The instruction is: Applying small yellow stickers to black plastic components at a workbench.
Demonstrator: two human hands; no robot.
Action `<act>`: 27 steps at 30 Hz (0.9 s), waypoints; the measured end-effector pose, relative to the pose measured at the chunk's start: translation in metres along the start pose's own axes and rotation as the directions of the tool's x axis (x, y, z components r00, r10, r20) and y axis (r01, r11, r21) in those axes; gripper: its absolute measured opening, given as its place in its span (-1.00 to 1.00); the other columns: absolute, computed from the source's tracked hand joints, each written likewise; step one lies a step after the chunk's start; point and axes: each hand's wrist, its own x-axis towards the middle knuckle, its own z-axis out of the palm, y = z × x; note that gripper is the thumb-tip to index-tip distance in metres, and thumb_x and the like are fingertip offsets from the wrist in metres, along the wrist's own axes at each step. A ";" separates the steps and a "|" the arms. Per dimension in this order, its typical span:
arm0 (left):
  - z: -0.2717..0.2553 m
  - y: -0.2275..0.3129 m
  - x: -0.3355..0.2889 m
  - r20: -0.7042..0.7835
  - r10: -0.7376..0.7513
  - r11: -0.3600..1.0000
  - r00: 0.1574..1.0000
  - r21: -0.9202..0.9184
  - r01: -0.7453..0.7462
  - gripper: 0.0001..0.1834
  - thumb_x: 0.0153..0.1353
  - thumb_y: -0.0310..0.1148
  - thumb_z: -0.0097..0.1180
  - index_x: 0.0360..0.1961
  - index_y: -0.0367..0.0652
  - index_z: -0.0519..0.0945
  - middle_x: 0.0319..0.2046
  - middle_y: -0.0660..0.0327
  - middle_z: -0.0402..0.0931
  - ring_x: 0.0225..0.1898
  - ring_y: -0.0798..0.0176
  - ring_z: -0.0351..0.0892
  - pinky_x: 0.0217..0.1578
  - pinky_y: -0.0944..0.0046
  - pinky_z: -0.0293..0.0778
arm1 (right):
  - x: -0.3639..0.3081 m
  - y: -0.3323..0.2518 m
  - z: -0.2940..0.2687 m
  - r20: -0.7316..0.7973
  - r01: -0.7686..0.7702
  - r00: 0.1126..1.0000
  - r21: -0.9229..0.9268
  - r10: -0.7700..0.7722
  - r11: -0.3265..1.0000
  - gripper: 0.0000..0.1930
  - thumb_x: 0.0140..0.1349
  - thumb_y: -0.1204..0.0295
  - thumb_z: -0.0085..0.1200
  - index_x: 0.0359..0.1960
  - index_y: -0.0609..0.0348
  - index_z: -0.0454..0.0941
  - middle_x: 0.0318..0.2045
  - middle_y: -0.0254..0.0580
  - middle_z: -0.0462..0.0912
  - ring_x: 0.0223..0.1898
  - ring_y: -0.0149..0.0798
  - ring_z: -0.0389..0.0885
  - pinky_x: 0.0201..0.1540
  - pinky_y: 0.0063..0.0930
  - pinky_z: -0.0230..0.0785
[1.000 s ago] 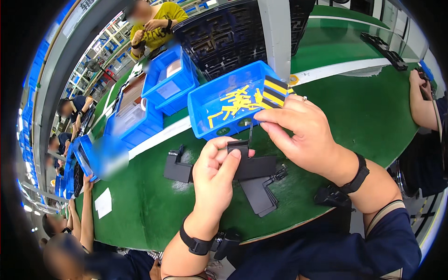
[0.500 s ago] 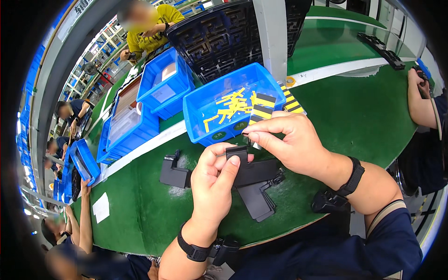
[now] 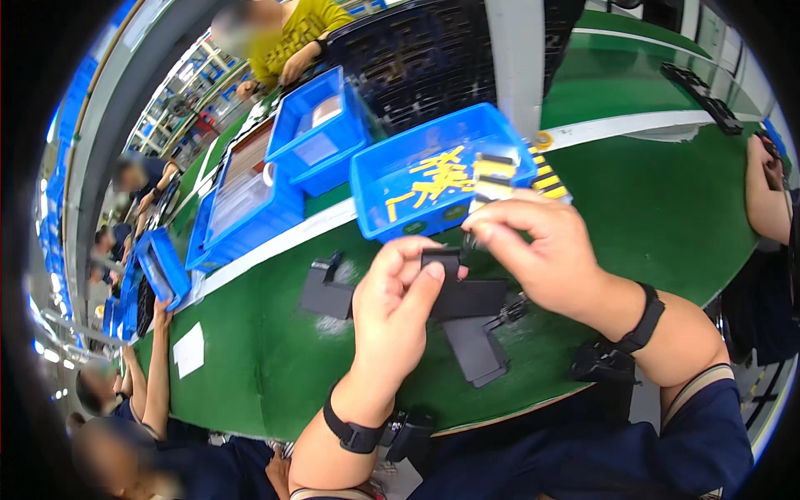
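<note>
My left hand (image 3: 390, 304) grips a flat black L-shaped plastic part (image 3: 475, 298), its thumb pressed on the raised upper end. Just above that end, my right hand (image 3: 546, 242) has thumb and forefinger pinched on a small dark piece (image 3: 468, 239), too blurred to name. Below the held part, several similar black plates (image 3: 477, 350) lie stacked on the green table. Another black part (image 3: 327, 293) rests left of my left hand, with whitish specks on the table around it.
Beyond my hands, a blue bin (image 3: 375, 196) contains yellow strips (image 3: 442, 179). Yellow-and-black striped pieces (image 3: 550, 179) stand by its right end. More blue bins (image 3: 283, 204) sit at the left, near a white paper (image 3: 189, 350). Other people work around the table; a grey post (image 3: 515, 67) rises behind.
The whole view has shifted, so the table things appear farther right and slightly higher. My right hand's pinch is a little farther right of my left thumb. Both hands keep their holds.
</note>
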 end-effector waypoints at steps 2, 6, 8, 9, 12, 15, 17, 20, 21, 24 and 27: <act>-0.016 0.006 0.007 -0.104 0.020 0.997 0.994 0.073 -0.012 -0.84 0.21 -0.53 -0.08 -0.18 -0.31 0.41 -0.38 0.20 0.53 -0.35 0.42 0.50 -0.27 0.43 0.41 | -0.001 0.004 -0.002 -0.005 -0.114 0.993 0.147 0.116 0.983 -0.80 0.13 0.56 -0.02 -0.20 0.26 0.54 -0.44 -0.15 0.59 -0.42 -0.30 0.57 -0.34 -0.44 0.41; -0.094 0.013 0.016 -0.353 0.049 0.882 0.934 0.454 0.125 -0.80 0.14 -0.55 -0.08 -0.19 -0.30 0.45 -0.43 0.20 0.52 -0.40 0.41 0.50 -0.34 0.42 0.41 | -0.001 -0.003 -0.002 0.094 -0.277 0.961 0.304 0.261 0.911 -0.49 0.16 0.59 -0.04 0.19 0.22 0.20 -0.32 -0.17 0.57 -0.34 -0.44 0.54 -0.20 -0.53 0.40; -0.122 0.014 0.020 -0.417 -0.043 0.719 0.908 0.618 0.318 -0.74 0.08 -0.52 -0.04 -0.16 -0.31 0.46 -0.44 0.16 0.52 -0.45 0.41 0.49 -0.34 0.42 0.42 | -0.002 -0.001 -0.002 0.122 -0.293 0.955 0.274 0.269 0.916 -0.30 0.14 0.63 -0.01 0.31 0.19 -0.07 -0.23 -0.13 0.56 -0.29 -0.44 0.53 -0.13 -0.55 0.38; -0.123 0.008 0.019 -0.420 -0.043 0.718 0.906 0.618 0.320 -0.74 0.08 -0.52 -0.04 -0.16 -0.31 0.46 -0.44 0.16 0.52 -0.45 0.41 0.49 -0.34 0.42 0.42 | -0.002 -0.001 -0.001 0.124 -0.293 0.955 0.275 0.268 0.916 -0.30 0.14 0.63 -0.01 0.31 0.19 -0.07 -0.23 -0.13 0.56 -0.29 -0.44 0.53 -0.13 -0.55 0.38; -0.111 -0.002 0.019 -0.113 0.482 0.000 0.869 0.992 0.129 -0.69 0.06 -0.44 0.08 -0.13 -0.28 0.49 -0.40 0.15 0.54 -0.44 0.37 0.50 -0.36 0.40 0.45 | -0.002 0.000 -0.001 0.142 -0.349 0.935 0.207 0.325 0.914 -0.28 0.12 0.67 0.00 0.31 0.18 -0.07 -0.16 -0.12 0.54 -0.25 -0.43 0.53 -0.10 -0.52 0.38; -0.051 0.018 0.015 -0.230 0.176 0.683 0.957 0.729 0.050 -0.69 0.01 -0.45 0.17 -0.17 -0.26 0.51 -0.37 0.15 0.52 -0.39 0.36 0.51 -0.38 0.40 0.45 | -0.005 0.000 0.003 0.161 -0.295 0.953 0.309 0.256 0.904 -0.25 0.08 0.70 0.03 0.31 0.19 -0.06 0.00 -0.13 0.44 -0.14 -0.41 0.50 -0.06 -0.51 0.38; -0.026 0.013 0.008 0.009 0.199 0.802 0.980 0.573 -0.168 -0.68 -0.03 -0.49 0.22 -0.19 -0.26 0.52 -0.37 0.17 0.51 -0.42 0.36 0.51 -0.39 0.40 0.45 | -0.009 -0.004 0.007 0.157 -0.234 0.970 0.372 0.188 0.898 -0.25 0.08 0.70 0.03 0.30 0.19 -0.06 0.00 -0.13 0.45 -0.12 -0.41 0.50 -0.03 -0.52 0.35; -0.006 0.008 0.003 0.047 0.263 0.837 0.964 0.486 -0.252 -0.70 0.02 -0.60 0.14 -0.16 -0.27 0.48 -0.39 0.20 0.51 -0.39 0.40 0.51 -0.38 0.44 0.44 | -0.011 -0.004 0.010 0.127 -0.203 0.977 0.339 0.169 0.919 -0.23 0.05 0.65 0.07 0.31 0.15 -0.03 -0.30 -0.20 0.53 -0.29 -0.46 0.51 -0.09 -0.55 0.32; -0.005 0.006 0.003 0.038 0.246 0.858 0.969 0.456 -0.236 -0.70 0.04 -0.61 0.13 -0.14 -0.27 0.46 -0.39 0.22 0.50 -0.38 0.41 0.51 -0.36 0.45 0.44 | -0.010 -0.006 0.010 0.106 -0.193 0.980 0.301 0.168 0.934 -0.23 0.03 0.61 0.09 0.30 0.11 0.00 -0.55 -0.27 0.58 -0.44 -0.48 0.51 -0.15 -0.57 0.32; -0.008 0.002 0.005 0.023 0.063 0.992 0.998 0.112 -0.066 -0.69 0.07 -0.58 0.14 -0.13 -0.23 0.43 -0.38 0.28 0.50 -0.38 0.45 0.49 -0.34 0.47 0.42 | -0.009 -0.005 0.010 0.114 -0.197 0.980 0.392 0.165 0.898 -0.20 0.01 0.65 0.11 0.30 0.18 -0.03 -0.36 -0.24 0.55 -0.33 -0.48 0.49 -0.11 -0.57 0.31; -0.013 0.006 0.003 0.115 -0.121 0.972 0.986 -0.189 0.142 -0.68 0.08 -0.56 0.15 -0.12 -0.18 0.41 -0.38 0.33 0.49 -0.39 0.49 0.47 -0.36 0.50 0.39 | -0.009 -0.003 0.012 0.070 -0.223 0.974 0.494 0.217 0.841 -0.16 -0.03 0.70 0.14 0.30 0.23 -0.05 -0.18 -0.23 0.52 -0.21 -0.49 0.49 -0.08 -0.57 0.32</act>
